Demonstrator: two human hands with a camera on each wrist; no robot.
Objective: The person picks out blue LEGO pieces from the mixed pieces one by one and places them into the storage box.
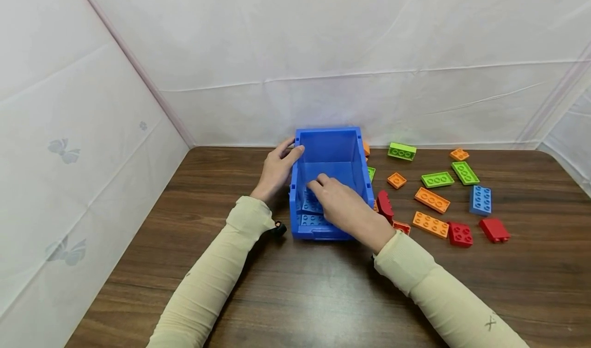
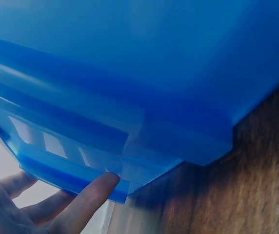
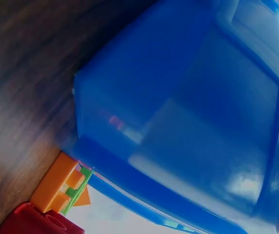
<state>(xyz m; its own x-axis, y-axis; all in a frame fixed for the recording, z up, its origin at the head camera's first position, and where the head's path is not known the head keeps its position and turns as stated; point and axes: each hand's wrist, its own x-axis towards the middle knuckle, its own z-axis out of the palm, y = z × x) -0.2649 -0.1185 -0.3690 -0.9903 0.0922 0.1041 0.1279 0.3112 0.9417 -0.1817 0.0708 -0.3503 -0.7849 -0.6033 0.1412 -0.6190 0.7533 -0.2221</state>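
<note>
A blue plastic bin stands on the table near the back wall, its low front facing me. My left hand grips the bin's left wall, thumb over the rim and fingers outside. From the left wrist view, the thumb lies against the bin's rim. My right hand reaches down inside the bin, fingers bent toward its left side. Blue studded bricks lie on the bin floor beside those fingers. The right fingertips are hidden, so I cannot tell whether they hold a brick.
Loose bricks lie right of the bin: green, orange, red and a blue one. An orange brick sits close against the bin's right side. A white sheet hangs behind the brown table.
</note>
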